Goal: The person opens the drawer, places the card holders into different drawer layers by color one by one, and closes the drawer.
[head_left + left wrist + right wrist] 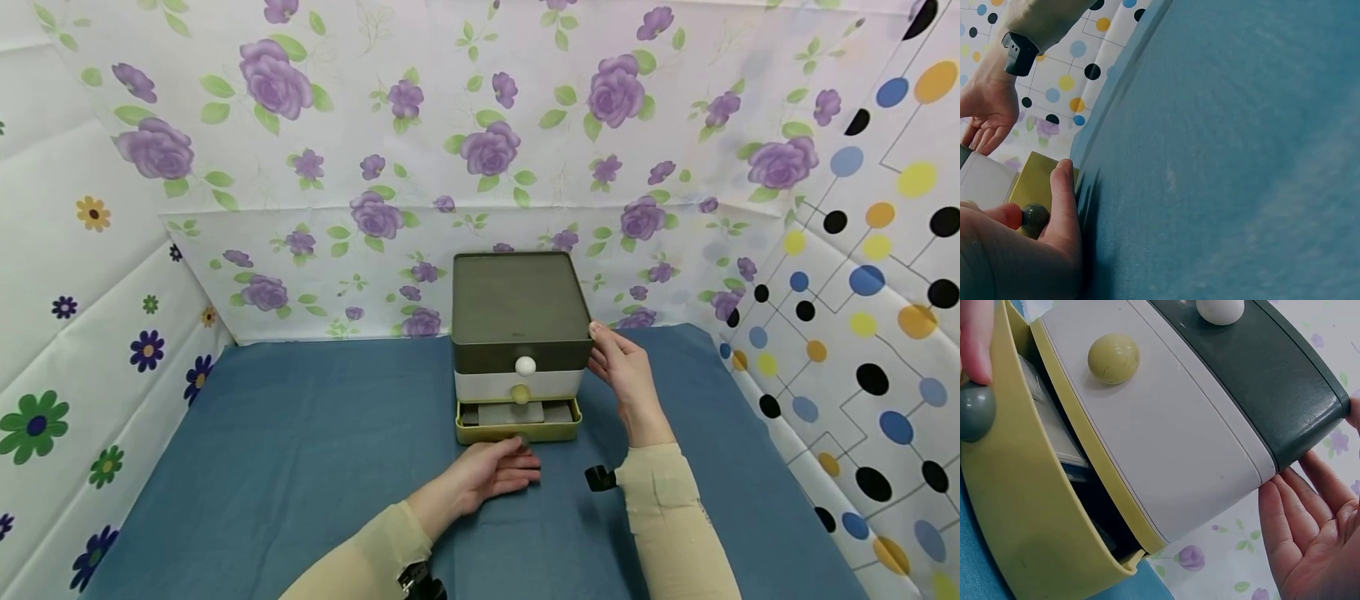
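Observation:
A small three-tier drawer box [521,300] has a dark green top tier, a white middle tier and a yellow bottom drawer [483,433]. The bottom drawer is pulled partway out, with flat translucent items [1060,437] inside. My left hand [487,475] is at its front, thumb and fingers on either side of the dark green knob [1035,219], the thumb pressing on it. My right hand [622,375] rests against the box's right side near the top, its fingers [1288,519] fairly straight on the side wall and the thumb at the upper edge.
A blue cloth [337,467] covers the table. Behind it hangs a purple-rose sheet [420,167], with a dotted sheet [870,333] at right and a flowered one [82,400] at left. A white knob [525,366] and a yellow knob [1114,359] front the upper drawers.

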{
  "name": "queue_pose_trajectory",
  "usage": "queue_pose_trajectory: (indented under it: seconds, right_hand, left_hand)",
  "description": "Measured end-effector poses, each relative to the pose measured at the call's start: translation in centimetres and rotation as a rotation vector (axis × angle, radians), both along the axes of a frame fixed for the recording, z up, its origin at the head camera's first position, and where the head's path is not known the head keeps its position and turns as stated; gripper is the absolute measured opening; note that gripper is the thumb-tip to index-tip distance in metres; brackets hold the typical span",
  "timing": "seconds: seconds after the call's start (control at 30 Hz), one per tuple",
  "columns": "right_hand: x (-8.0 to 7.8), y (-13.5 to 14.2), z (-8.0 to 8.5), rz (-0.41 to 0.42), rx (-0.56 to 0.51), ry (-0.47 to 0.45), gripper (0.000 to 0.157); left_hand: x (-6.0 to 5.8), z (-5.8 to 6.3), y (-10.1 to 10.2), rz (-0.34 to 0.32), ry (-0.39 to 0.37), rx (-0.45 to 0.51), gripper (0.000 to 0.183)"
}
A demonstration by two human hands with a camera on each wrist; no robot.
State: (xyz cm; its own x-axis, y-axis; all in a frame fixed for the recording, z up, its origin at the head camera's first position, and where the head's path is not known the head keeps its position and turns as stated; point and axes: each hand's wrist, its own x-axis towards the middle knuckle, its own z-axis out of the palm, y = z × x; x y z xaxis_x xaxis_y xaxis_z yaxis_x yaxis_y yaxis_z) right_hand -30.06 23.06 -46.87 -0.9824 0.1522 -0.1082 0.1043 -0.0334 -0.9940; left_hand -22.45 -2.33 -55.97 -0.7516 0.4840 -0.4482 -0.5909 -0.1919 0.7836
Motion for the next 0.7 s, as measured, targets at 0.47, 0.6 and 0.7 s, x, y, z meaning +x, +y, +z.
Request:
queue_pose_trajectory:
  seconds: [0.47,0.6,0.7]
  right_hand:
    - [0.2,0.0,0.3,0.006,-0.024,-0.006,0.072]
    - [0.1,0.0,0.2,0.000,-0.032,0.002,0.073]
    - [0.1,0.1,0.1,0.001,-0.028,0.005,0.075]
  left_hand:
    - [-2.2,0.0,1.0,0.102,0.052,-0.010,0.050]
    - [-2.7,-0.2,1.2,0.117,0.064,-0.005,0.051]
    - [-2.9,-0.3,1.2,0.120,0.071,-0.003,0.053]
